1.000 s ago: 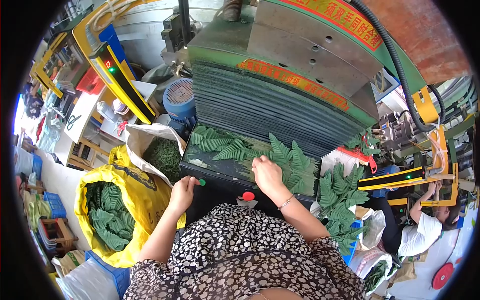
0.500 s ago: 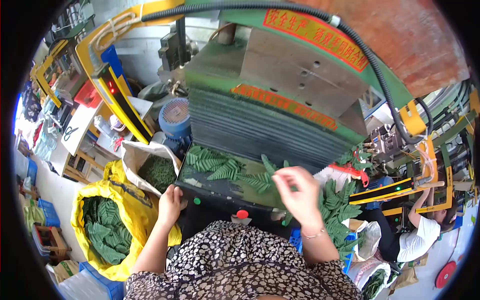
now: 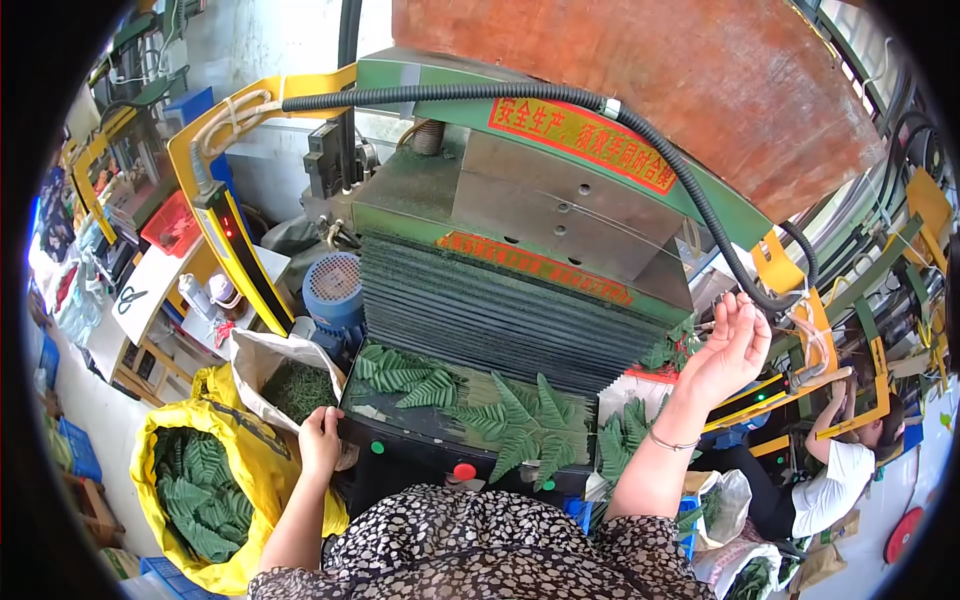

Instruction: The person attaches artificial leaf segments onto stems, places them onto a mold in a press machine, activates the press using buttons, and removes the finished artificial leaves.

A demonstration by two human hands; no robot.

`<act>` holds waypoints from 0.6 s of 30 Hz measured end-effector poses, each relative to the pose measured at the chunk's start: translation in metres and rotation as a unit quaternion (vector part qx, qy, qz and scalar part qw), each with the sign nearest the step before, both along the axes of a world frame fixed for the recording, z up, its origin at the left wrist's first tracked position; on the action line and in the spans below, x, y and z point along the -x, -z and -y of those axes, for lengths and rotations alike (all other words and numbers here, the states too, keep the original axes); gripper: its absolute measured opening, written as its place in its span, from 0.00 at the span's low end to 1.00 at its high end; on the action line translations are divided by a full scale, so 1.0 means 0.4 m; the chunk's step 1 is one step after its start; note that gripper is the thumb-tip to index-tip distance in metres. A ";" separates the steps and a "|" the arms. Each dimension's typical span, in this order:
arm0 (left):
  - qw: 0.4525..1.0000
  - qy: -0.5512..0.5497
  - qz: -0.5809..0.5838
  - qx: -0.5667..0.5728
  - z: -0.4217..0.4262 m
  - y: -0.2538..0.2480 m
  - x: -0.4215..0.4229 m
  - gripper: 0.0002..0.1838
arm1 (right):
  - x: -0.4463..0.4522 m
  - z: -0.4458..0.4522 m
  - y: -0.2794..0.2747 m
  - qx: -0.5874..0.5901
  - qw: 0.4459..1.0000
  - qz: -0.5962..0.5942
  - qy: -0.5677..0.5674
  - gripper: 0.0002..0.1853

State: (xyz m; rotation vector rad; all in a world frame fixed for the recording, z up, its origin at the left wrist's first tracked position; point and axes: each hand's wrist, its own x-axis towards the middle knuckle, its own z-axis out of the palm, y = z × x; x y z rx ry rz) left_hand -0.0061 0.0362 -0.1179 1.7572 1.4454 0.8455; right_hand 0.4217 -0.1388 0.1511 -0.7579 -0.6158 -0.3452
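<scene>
My left hand is at the front left corner of the press bed, its fingers closed on the edge. Raised beside the yellow sensor post, near the black corrugated hose, is my right hand. Its palm faces me, fingers loosely bent, and nothing shows in it. Green artificial fern leaves lie on the bed: a cluster at the left and a spread-out leaf piece at the right. Above them hangs the ridged dark press block.
A yellow sack of leaves and a white sack of green scraps stand at the left. More fern leaves are heaped right of the bed. Green buttons and a red button line the front. Another person works at far right.
My right hand has left the leaves on the bed and moved up and right. The right-hand leaf piece now lies spread out. My left hand stays at the corner; the view has shifted.
</scene>
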 end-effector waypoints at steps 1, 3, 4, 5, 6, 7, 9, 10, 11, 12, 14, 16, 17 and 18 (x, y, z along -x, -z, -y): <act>1.000 -0.002 -0.001 0.000 -0.002 0.006 0.002 0.15 | 0.001 -0.001 0.001 0.000 1.000 0.000 0.001 0.03; 1.000 -0.003 -0.001 -0.002 -0.002 0.006 0.000 0.15 | 0.011 -0.007 0.006 -0.007 1.000 -0.008 0.010 0.03; 1.000 -0.007 -0.006 -0.004 -0.002 0.004 -0.002 0.15 | 0.015 -0.009 0.007 -0.008 1.000 -0.007 0.010 0.03; 1.000 -0.010 -0.010 -0.006 -0.002 0.002 -0.003 0.15 | 0.021 -0.011 0.009 -0.006 1.000 -0.013 0.025 0.04; 1.000 -0.010 -0.010 -0.007 -0.004 0.006 -0.003 0.15 | 0.026 -0.013 0.010 -0.005 0.999 -0.018 0.040 0.04; 1.000 -0.019 -0.001 -0.015 -0.006 0.015 -0.001 0.15 | 0.031 -0.014 0.011 -0.006 0.999 -0.017 0.040 0.04; 0.999 -0.028 0.009 -0.023 -0.011 0.033 0.005 0.16 | 0.047 -0.014 0.011 -0.006 0.998 -0.038 0.058 0.04; 0.999 -0.040 0.009 -0.016 -0.014 0.043 0.010 0.16 | 0.064 -0.012 0.011 -0.006 0.998 -0.037 0.057 0.04; 0.999 -0.051 0.009 -0.009 -0.015 0.051 0.017 0.16 | 0.096 -0.009 0.007 0.028 0.994 -0.012 0.101 0.03; 0.999 -0.051 0.011 -0.009 -0.017 0.055 0.021 0.16 | 0.127 -0.005 0.011 0.060 0.987 0.014 0.145 0.03; 0.996 -0.091 0.014 0.018 -0.024 0.061 0.025 0.16 | 0.198 0.026 0.050 0.115 0.944 0.260 0.165 0.08; 0.994 -0.103 0.009 0.037 -0.042 0.079 0.030 0.17 | 0.244 0.009 0.045 0.206 0.863 0.439 0.141 0.11; 0.993 -0.106 0.043 0.042 -0.055 0.089 0.028 0.17 | 0.250 -0.026 0.031 0.251 0.831 0.479 0.130 0.12; 0.990 -0.108 0.075 0.047 -0.068 0.101 0.025 0.17 | 0.235 -0.092 0.016 0.245 0.835 0.463 0.168 0.12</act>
